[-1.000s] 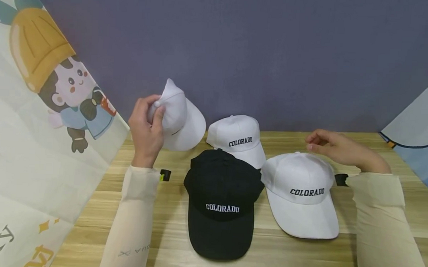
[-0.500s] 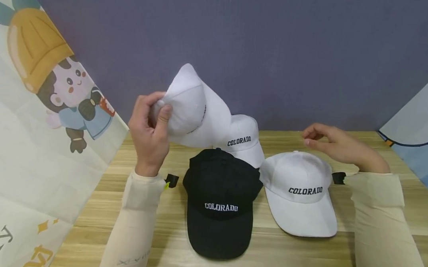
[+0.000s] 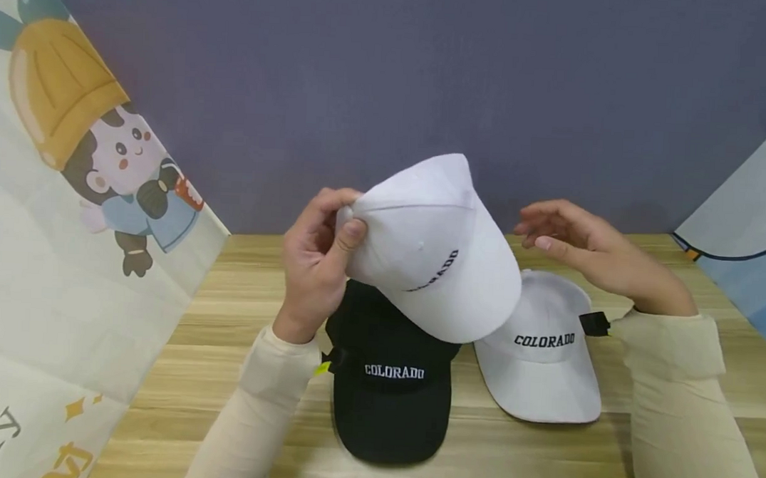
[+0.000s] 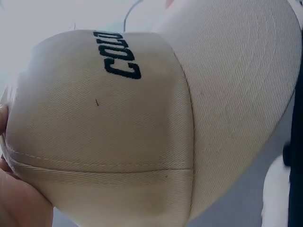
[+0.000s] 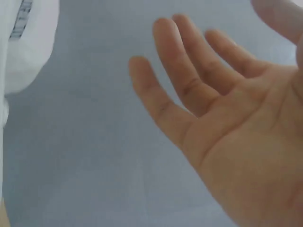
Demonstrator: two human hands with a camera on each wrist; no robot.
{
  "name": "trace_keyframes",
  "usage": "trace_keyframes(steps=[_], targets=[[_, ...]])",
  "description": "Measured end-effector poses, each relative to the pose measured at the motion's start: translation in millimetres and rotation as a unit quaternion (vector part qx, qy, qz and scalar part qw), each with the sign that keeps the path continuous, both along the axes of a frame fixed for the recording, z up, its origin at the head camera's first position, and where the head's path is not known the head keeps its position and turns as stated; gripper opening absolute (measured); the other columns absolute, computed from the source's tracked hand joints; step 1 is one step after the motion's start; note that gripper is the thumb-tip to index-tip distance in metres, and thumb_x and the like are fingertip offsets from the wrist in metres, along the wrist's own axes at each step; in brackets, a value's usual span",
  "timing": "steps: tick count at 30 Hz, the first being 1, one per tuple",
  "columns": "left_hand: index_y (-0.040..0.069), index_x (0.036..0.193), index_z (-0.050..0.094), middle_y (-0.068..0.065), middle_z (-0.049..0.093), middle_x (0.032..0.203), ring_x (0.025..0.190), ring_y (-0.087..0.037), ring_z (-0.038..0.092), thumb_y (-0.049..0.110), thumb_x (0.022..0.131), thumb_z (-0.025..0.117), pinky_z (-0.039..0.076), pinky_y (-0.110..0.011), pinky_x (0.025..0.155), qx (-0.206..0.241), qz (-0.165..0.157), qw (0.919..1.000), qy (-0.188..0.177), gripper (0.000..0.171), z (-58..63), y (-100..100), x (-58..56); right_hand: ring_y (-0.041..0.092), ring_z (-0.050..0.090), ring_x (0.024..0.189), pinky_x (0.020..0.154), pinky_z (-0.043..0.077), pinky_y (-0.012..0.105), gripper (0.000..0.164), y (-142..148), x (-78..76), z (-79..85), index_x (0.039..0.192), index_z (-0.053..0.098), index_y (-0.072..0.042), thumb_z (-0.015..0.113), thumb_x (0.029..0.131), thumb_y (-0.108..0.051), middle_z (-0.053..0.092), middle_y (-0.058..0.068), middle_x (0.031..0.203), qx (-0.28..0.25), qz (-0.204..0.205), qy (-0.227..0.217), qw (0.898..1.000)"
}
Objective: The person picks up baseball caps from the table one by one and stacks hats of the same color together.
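Observation:
My left hand [image 3: 321,254] pinches a white baseball cap [image 3: 422,233] by the top of its crown, thumb on the near side. The cap is tilted, its brim pointing right and down in the head view. Close up in the left wrist view, its crown [image 4: 109,127] shows part of the black lettering. My right hand [image 3: 594,248] holds nothing; in the right wrist view its fingers [image 5: 189,85] are spread and nearly straight. Below it sits another white cap [image 3: 539,345] reading COLORADO. A black COLORADO cap [image 3: 392,396] lies beside that one, its crown partly covered by the held cap.
The wooden table [image 3: 223,374] ends at a grey-blue wall [image 3: 300,86] behind the caps. A printed sheet with a cartoon figure [image 3: 130,149] stands at the left, another panel [image 3: 749,233] at the right. The white cap at the back is hidden behind the held one.
My left hand has carried the white cap from the left to the right, in front of the back cap, its brim turning toward the right hand. The right hand has shifted slightly up and its fingers have straightened.

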State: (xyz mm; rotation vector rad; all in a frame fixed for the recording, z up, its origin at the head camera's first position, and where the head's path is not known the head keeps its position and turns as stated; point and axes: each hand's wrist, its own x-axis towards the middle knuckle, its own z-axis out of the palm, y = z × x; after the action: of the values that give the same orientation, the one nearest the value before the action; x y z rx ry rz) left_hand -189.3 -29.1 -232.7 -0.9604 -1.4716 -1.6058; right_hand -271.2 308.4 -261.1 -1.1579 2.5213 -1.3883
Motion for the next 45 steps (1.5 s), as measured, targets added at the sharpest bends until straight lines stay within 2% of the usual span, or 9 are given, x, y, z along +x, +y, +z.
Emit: trace_keyframes(steps=[7,13,16,21,27,30,34,38,45], targets=[[0.002,0.107,0.056,-0.012,0.049,0.086,0.074,-0.023,0.049,0.001,0.086,0.056,0.039,-0.039,0.061,-0.015,-0.069,0.9973,-0.02,0.021,-1.7,19.3,15.7,0.033,0.041,0.117,0.09,0.036,0.035,0.053,-19.1,20.2,19.2,0.143,0.023,-0.002,0.034,0.092,0.008,0.03,0.022,0.139,-0.143,0.121,0.013,0.982],[0.0,0.106,0.054,-0.009,0.05,0.089,0.078,-0.024,0.047,0.0,0.087,0.054,0.039,-0.041,0.063,-0.052,-0.131,0.9889,-0.045,0.019,-4.1,33.6,29.6,0.03,0.04,0.121,0.09,0.036,0.033,0.048,-21.2,43.2,30.3,0.136,0.023,0.012,0.037,0.09,0.01,0.033,0.027,0.136,-0.183,0.194,0.023,0.963],[-0.002,0.107,0.054,-0.009,0.053,0.094,0.084,-0.022,0.049,-0.002,0.087,0.053,0.041,-0.041,0.068,-0.078,-0.149,0.9841,-0.058,0.02,-6.6,39.0,33.2,0.027,0.046,0.113,0.082,0.04,0.031,0.048,-20.8,51.9,32.5,0.133,0.03,0.012,0.041,0.086,0.014,0.04,0.025,0.131,-0.148,0.203,0.025,0.967],[-0.002,0.107,0.055,-0.009,0.054,0.098,0.086,-0.02,0.05,-0.003,0.087,0.053,0.043,-0.041,0.072,-0.12,-0.168,0.9752,-0.081,0.021,-11.7,48.1,35.2,0.018,0.052,0.089,0.069,0.04,0.028,0.04,-20.2,59.6,33.0,0.115,0.054,0.001,0.049,0.079,0.018,0.056,0.012,0.106,-0.073,0.186,0.086,0.976],[0.0,0.112,0.054,-0.008,0.055,0.105,0.092,-0.016,0.053,0.005,0.09,0.053,0.043,-0.037,0.077,-0.187,-0.163,0.957,-0.15,0.023,-14.2,54.3,32.1,0.017,0.047,0.075,0.06,0.037,0.031,0.028,-1.8,66.8,25.4,0.097,0.056,0.003,0.042,0.081,0.021,0.051,0.011,0.087,-0.13,0.125,0.035,0.983],[0.006,0.117,0.052,-0.003,0.056,0.103,0.088,-0.012,0.053,0.016,0.09,0.056,0.043,-0.031,0.075,-0.253,-0.126,0.9406,-0.189,0.029,-18.6,49.2,23.1,0.018,0.048,0.073,0.059,0.037,0.03,0.024,10.8,65.1,15.6,0.098,0.054,0.007,0.04,0.083,0.021,0.051,0.013,0.086,-0.164,0.081,0.034,0.983],[0.016,0.121,0.051,0.003,0.055,0.093,0.078,-0.011,0.052,0.032,0.09,0.057,0.042,-0.028,0.072,-0.344,-0.12,0.9001,-0.239,0.036,-34.8,36.8,1.1,0.019,0.05,0.075,0.063,0.039,0.028,0.02,28.0,65.8,2.5,0.099,0.054,0.009,0.042,0.085,0.016,0.052,0.016,0.089,-0.163,-0.015,0.036,0.986],[0.02,0.122,0.049,0.007,0.056,0.097,0.087,-0.007,0.055,0.037,0.091,0.054,0.04,-0.025,0.079,-0.417,-0.148,0.8592,-0.258,0.036,-46.4,30.6,-16.0,0.018,0.052,0.081,0.068,0.041,0.026,0.018,43.5,70.1,-7.2,0.103,0.054,0.005,0.043,0.089,0.009,0.053,0.014,0.096,-0.099,-0.103,0.038,0.989],[0.022,0.094,0.057,0.006,0.052,0.08,0.072,-0.009,0.048,0.032,0.094,0.05,0.038,-0.022,0.068,-0.508,-0.107,0.8178,-0.248,0.012,-43.0,43.8,-29.4,0.016,0.052,0.087,0.073,0.04,0.025,0.015,60.8,75.7,-19.6,0.105,0.055,-0.006,0.046,0.094,-0.009,0.055,0.009,0.099,0.023,-0.183,0.007,0.983]])
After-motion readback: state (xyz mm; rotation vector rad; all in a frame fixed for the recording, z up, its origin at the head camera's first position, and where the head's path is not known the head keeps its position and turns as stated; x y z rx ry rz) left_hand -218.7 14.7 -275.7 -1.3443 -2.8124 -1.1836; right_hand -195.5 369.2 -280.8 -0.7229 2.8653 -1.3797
